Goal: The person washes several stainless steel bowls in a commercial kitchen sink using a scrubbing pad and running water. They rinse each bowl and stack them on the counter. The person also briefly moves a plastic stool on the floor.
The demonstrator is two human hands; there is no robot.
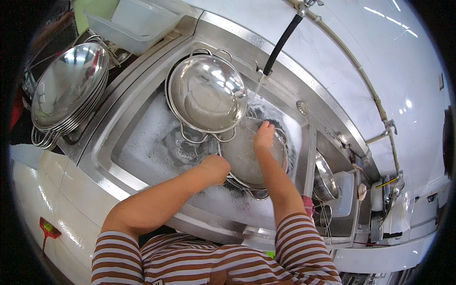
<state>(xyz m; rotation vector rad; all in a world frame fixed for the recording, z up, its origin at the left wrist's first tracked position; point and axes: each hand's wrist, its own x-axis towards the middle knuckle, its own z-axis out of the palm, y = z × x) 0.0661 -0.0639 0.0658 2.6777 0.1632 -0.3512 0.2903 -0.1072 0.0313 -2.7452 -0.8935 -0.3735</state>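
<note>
A shallow metal pan (237,148) with loop handles lies in the soapy water of the stainless steel sink (103,156). At its left rim is my left hand (215,169), closed, its fingertips hidden from view. My right hand (264,135) reaches over the pan's far right part, fingers bent around something dark that I cannot make out. Beyond my left hand, shiny two-handled metal pans (206,92) are stacked, the top one with liquid in it. Water runs from a black hose (282,44) behind them.
A tall stack of metal pans (67,89) stands on the left, near a clear plastic tub (131,25). In the right-hand basin are another metal pan (326,176) and a plastic container (343,194). A red dustpan (49,229) is low on the left.
</note>
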